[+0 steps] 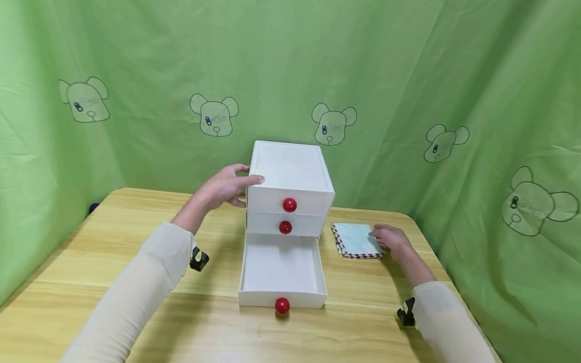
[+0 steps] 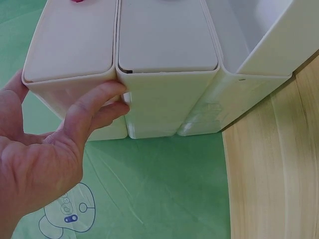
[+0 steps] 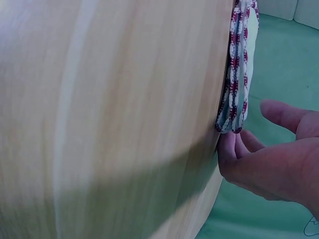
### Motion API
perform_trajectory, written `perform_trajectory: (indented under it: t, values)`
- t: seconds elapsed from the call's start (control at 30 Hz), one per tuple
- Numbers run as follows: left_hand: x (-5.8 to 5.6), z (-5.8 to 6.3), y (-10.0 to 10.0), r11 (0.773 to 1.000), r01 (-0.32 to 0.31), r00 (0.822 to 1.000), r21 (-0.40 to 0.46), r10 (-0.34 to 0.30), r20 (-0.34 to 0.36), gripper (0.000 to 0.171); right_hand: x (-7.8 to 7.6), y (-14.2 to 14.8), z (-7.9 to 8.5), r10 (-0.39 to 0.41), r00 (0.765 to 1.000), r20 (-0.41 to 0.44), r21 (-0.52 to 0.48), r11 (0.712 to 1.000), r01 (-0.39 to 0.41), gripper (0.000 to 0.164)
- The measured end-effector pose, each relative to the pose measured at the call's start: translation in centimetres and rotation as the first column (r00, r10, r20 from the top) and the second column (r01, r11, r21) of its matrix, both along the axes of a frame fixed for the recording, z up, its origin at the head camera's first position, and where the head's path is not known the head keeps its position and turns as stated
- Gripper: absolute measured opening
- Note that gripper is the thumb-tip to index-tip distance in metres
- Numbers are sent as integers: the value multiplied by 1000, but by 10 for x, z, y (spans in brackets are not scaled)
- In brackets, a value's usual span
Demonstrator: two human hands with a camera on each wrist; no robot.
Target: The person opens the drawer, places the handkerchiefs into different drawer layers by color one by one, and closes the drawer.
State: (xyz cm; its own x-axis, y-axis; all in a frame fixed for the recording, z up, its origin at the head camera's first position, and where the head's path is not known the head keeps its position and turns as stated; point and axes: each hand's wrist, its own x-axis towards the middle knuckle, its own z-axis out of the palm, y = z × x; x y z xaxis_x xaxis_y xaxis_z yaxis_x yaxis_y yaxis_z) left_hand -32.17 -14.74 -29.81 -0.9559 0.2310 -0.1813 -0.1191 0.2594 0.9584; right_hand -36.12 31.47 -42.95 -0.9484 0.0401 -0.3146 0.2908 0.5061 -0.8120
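A white drawer unit with red knobs stands on the table, its bottom drawer pulled out with a bare floor. My left hand rests on the unit's upper left side, thumb over the top edge and fingers spread against the side wall. In the left wrist view those fingertips touch the side of the unit. To the right lies a folded light blue cloth with a dark red and white checked border. At its right edge is my right hand, fingertips against the folds and thumb held apart.
The wooden table stretches around the unit and cloth. A green curtain with printed bear heads hangs behind and at both sides. Both upper drawers are closed.
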Motion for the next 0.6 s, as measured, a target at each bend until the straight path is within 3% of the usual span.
perform_trajectory:
  t: [0.27, 0.6]
  values:
    - [0, 0, -1, 1000, -1, 1000, -6, 1, -7, 85, -2, 1, -4, 5, 1000, -23, 92, 996, -3, 69]
    - [-1, -1, 0, 1000, -3, 1000, 19, 3, 10, 82, -5, 4, -15, -42, 999, -25, 122, 992, 45, 72]
